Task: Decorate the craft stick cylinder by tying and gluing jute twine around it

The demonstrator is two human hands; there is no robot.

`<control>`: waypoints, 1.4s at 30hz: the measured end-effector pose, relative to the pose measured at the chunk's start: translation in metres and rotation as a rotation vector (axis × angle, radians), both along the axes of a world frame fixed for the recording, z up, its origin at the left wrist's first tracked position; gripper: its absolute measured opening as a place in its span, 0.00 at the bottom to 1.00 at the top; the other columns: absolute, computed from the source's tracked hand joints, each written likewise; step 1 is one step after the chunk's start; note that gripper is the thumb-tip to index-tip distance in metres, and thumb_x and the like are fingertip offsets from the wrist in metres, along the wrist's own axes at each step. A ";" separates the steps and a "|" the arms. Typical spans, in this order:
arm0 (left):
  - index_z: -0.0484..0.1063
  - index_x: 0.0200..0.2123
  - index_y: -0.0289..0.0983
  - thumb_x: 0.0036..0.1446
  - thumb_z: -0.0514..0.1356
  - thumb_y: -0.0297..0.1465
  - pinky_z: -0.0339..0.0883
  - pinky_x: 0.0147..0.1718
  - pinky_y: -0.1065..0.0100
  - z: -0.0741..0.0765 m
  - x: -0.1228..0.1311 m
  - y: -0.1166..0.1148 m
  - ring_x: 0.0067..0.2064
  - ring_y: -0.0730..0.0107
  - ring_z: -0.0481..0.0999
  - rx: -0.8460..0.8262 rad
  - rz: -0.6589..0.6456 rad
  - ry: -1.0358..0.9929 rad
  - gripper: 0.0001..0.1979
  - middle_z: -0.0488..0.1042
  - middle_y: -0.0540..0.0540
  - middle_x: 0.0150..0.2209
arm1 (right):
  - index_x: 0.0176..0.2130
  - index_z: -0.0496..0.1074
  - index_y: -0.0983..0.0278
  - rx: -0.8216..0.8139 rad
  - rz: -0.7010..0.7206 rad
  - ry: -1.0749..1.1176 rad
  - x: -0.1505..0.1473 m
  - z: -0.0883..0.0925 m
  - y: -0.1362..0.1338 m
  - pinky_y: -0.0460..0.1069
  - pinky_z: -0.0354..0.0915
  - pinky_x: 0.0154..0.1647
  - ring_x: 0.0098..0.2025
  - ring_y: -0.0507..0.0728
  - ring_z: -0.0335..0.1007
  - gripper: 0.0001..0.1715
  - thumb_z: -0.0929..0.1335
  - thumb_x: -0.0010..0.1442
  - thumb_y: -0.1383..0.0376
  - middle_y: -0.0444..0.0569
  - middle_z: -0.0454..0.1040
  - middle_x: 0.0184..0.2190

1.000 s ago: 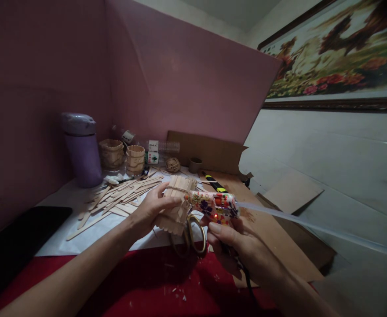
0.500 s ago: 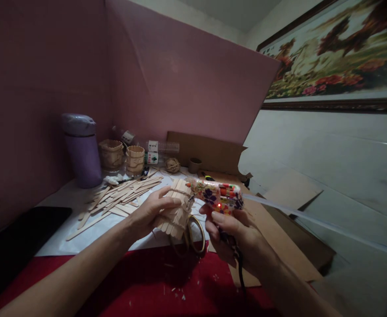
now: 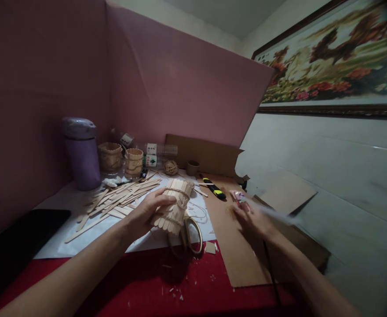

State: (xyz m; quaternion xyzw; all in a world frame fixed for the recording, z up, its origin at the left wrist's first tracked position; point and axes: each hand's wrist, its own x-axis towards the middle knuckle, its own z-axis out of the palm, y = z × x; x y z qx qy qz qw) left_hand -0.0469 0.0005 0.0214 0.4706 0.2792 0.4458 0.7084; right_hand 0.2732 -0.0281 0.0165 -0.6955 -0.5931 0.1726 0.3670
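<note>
My left hand [image 3: 147, 213] grips a cup made of wooden craft sticks [image 3: 173, 207], tilted, with twine wrapped round it in bands. Off to the right, my right hand [image 3: 254, 220] is closed on a glue gun [image 3: 240, 198] with a flowery pattern. A clear glue stick [image 3: 272, 209] juts out of its back, smeared by motion, and a dark cord [image 3: 270, 268] hangs below. Under the stick cup lie scissors [image 3: 193, 237] with gold-coloured handles, their blades hidden. A black and yellow utility knife [image 3: 215, 188] rests on the cardboard between the two hands.
Loose craft sticks [image 3: 117, 198] lie piled on white paper [image 3: 56, 240]. Behind stand a purple bottle [image 3: 81, 154], two finished-looking stick cups [image 3: 133, 163], a twine ball [image 3: 170, 167] and a small brown ring [image 3: 192, 167]. Cardboard [image 3: 242, 246] covers the right side. A black flat object [image 3: 25, 237] sits at left.
My right hand has carried the glue gun away from the stick cup, to the right over the cardboard. The utility knife has come into fuller view. My left hand still holds the cup.
</note>
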 end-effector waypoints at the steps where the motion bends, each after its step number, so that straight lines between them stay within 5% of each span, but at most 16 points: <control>1: 0.72 0.45 0.32 0.46 0.69 0.34 0.71 0.30 0.67 0.000 0.000 0.000 0.33 0.65 0.77 0.006 0.000 -0.007 0.23 0.78 0.42 0.35 | 0.34 0.71 0.61 -0.015 -0.066 -0.145 0.007 -0.007 0.003 0.49 0.61 0.27 0.30 0.59 0.71 0.16 0.67 0.57 0.51 0.51 0.74 0.28; 6: 0.72 0.47 0.32 0.48 0.69 0.35 0.73 0.30 0.67 0.003 -0.002 -0.001 0.34 0.64 0.77 0.045 0.016 -0.031 0.23 0.78 0.42 0.35 | 0.52 0.71 0.64 -0.067 0.055 -0.548 0.016 -0.019 0.011 0.54 0.64 0.45 0.51 0.65 0.71 0.22 0.64 0.62 0.56 0.59 0.75 0.51; 8: 0.72 0.47 0.33 0.48 0.68 0.34 0.73 0.30 0.67 0.004 -0.002 -0.002 0.33 0.64 0.77 0.044 0.023 -0.040 0.23 0.78 0.42 0.36 | 0.50 0.72 0.64 -0.046 0.102 -0.623 0.010 -0.016 0.010 0.54 0.64 0.46 0.51 0.64 0.71 0.20 0.64 0.63 0.58 0.58 0.75 0.50; 12: 0.72 0.45 0.33 0.47 0.69 0.32 0.74 0.30 0.68 0.007 -0.002 -0.005 0.32 0.65 0.78 0.031 0.027 -0.074 0.21 0.79 0.43 0.35 | 0.41 0.76 0.65 0.103 -0.034 -0.761 -0.021 0.000 -0.002 0.55 0.63 0.44 0.46 0.66 0.72 0.12 0.65 0.61 0.64 0.59 0.76 0.41; 17: 0.73 0.44 0.33 0.47 0.70 0.31 0.74 0.30 0.68 0.008 0.000 -0.007 0.32 0.66 0.78 0.013 0.053 -0.069 0.21 0.79 0.43 0.35 | 0.33 0.73 0.61 0.432 0.271 -0.273 -0.094 0.023 -0.029 0.50 0.64 0.39 0.38 0.57 0.72 0.10 0.64 0.65 0.64 0.49 0.77 0.34; 23: 0.74 0.45 0.33 0.46 0.71 0.31 0.74 0.32 0.69 0.009 0.001 -0.006 0.33 0.66 0.79 0.043 0.082 -0.073 0.22 0.80 0.41 0.38 | 0.32 0.71 0.62 0.560 0.366 -0.055 -0.151 0.025 -0.037 0.48 0.62 0.35 0.33 0.54 0.69 0.07 0.65 0.62 0.68 0.46 0.75 0.31; 31: 0.74 0.46 0.34 0.44 0.72 0.32 0.74 0.33 0.66 0.005 0.000 -0.005 0.34 0.63 0.80 0.040 0.071 -0.060 0.24 0.81 0.41 0.38 | 0.35 0.71 0.62 0.517 0.335 0.072 -0.169 0.019 -0.027 0.46 0.62 0.30 0.29 0.51 0.70 0.05 0.66 0.63 0.66 0.44 0.76 0.28; 42: 0.74 0.46 0.36 0.44 0.72 0.31 0.73 0.37 0.67 0.003 0.001 -0.003 0.38 0.62 0.81 0.089 0.110 -0.032 0.24 0.81 0.43 0.40 | 0.39 0.73 0.63 0.519 0.328 -0.114 -0.171 0.021 -0.027 0.47 0.63 0.30 0.29 0.54 0.74 0.07 0.65 0.63 0.67 0.48 0.80 0.32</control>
